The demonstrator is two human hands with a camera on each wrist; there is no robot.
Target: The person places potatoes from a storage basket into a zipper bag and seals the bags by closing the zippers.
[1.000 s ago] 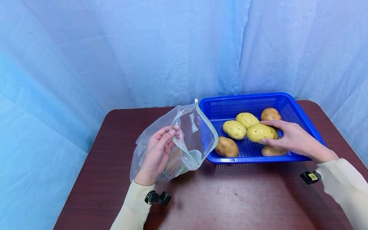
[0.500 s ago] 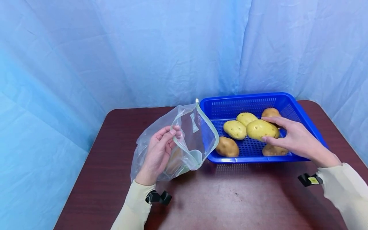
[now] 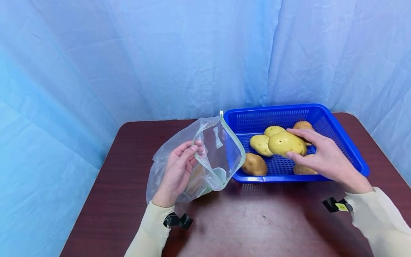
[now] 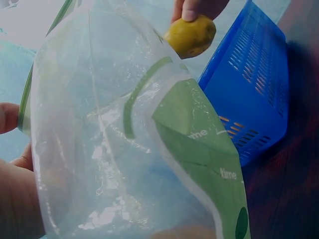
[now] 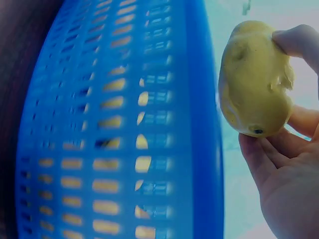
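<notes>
My left hand (image 3: 177, 169) pinches the pale green rim of a clear zip bag (image 3: 170, 146), whose mouth gapes toward the basket. Green printed patches show on the bag (image 4: 194, 144) in the left wrist view, and a brownish shape shows through its lower part. Between thumb and fingers, my right hand (image 3: 330, 157) grips a yellow potato (image 3: 287, 143), raised over the blue basket (image 3: 348, 144). In the right wrist view, this potato (image 5: 255, 79) appears above the basket's rim. Below it in the basket lie yellow potatoes (image 3: 261, 145) and brown potatoes (image 3: 254, 164).
The bag's right edge overlaps the basket's left side in the head view. Both stand on a dark red-brown table (image 3: 257, 221), with the basket near the back right. Blue curtains (image 3: 192, 60) hang behind and beside the table.
My right hand has lifted the yellow potato off the others and moved it slightly left toward the bag. The left hand and the bag stay nearly where they were.
</notes>
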